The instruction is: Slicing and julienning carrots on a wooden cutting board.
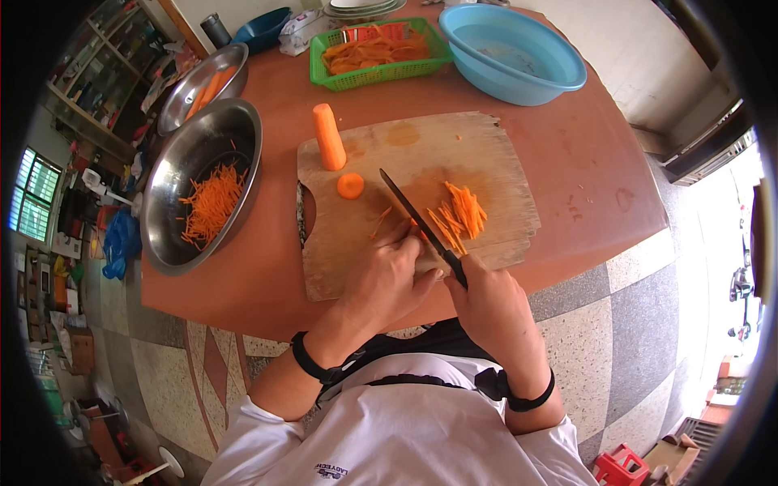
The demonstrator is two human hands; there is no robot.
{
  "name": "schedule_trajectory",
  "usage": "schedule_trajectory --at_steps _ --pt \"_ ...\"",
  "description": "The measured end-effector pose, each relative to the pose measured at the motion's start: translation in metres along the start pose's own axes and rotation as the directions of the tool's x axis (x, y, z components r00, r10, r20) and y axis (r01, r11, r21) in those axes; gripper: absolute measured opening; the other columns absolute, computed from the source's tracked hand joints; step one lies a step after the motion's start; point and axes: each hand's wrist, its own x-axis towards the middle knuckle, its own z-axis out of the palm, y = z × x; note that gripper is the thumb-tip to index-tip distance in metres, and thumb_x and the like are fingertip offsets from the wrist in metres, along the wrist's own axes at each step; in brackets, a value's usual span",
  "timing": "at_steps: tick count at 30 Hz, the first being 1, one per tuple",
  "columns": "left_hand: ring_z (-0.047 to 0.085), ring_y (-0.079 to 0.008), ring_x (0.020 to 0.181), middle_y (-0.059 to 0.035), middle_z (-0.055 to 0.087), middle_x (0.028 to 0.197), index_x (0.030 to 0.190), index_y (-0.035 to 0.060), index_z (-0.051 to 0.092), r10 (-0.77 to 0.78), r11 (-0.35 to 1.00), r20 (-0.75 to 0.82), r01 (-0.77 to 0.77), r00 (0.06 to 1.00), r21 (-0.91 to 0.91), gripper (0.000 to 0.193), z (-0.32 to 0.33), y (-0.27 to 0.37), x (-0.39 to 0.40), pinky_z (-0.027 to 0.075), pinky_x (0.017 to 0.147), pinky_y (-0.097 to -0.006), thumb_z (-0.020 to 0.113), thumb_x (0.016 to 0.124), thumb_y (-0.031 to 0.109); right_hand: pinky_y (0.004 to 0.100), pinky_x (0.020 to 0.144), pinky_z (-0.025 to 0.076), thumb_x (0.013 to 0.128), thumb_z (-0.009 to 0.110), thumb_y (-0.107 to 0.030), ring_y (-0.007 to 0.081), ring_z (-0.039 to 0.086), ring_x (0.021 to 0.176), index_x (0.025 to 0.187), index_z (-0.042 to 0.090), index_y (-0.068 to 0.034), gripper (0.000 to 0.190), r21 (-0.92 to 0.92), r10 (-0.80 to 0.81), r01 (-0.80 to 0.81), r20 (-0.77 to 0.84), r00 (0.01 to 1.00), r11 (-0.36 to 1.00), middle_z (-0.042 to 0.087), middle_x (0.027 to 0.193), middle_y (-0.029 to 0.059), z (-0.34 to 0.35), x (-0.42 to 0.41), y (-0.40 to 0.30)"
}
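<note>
My right hand is closed around the black handle of a kitchen knife, whose dark blade points up and to the left over the wooden cutting board. Beside the blade, the bent fingers of my left hand press on a piece of carrot, mostly hidden by them. Cut carrot sticks lie in a pile right of the knife. A peeled carrot and a round carrot end piece are at the board's upper left. A few thin shreds lie by my left fingertips.
Left of the board stands a steel bowl of carrot shreds; behind it, another steel bowl holds peeled carrots. A green plastic basket of carrot peelings and a blue plastic basin with water stand at the table's far side.
</note>
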Motion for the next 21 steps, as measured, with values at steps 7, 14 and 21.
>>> schedule_trajectory --at_steps 7,14,21 --pt "0.071 -0.0429 0.133 -0.0366 0.074 0.129 0.123 -0.0128 0.071 0.024 0.999 0.006 -0.025 1.0 0.038 0.054 -0.003 0.002 0.002 0.06 0.111 -0.0468 0.09 0.086 0.021 0.0599 0.076 0.057 0.106 0.071 -0.023 0.0519 0.073 0.086 0.106 0.065 0.0 0.024 -0.021 0.072 -0.071 0.047 0.996 0.997 0.074 0.084 0.028 0.0 -0.001 -0.007" --pt "0.071 -0.0437 0.13 -0.0248 0.08 0.123 0.117 -0.0047 0.074 -0.038 0.999 0.096 0.037 0.995 0.01 0.042 -0.012 0.011 0.005 0.06 0.109 -0.0486 0.09 0.086 0.019 0.0591 0.079 0.061 0.108 0.067 -0.031 0.0501 0.076 0.086 0.109 0.061 -0.001 0.031 -0.069 0.041 -0.035 0.08 0.996 0.997 0.076 0.085 0.0285 0.009 0.017 -0.005" --pt "0.068 -0.0439 0.135 -0.0218 0.077 0.114 0.114 -0.0037 0.07 0.014 1.0 0.001 -0.014 1.0 0.028 0.04 -0.003 0.003 -0.001 0.061 0.103 -0.051 0.09 0.085 0.015 0.0598 0.083 0.06 0.107 0.068 -0.03 0.0515 0.075 0.091 0.11 0.063 0.0 0.03 -0.012 0.063 -0.063 -0.009 0.998 0.998 0.076 0.088 0.0296 0.01 0.026 0.01"
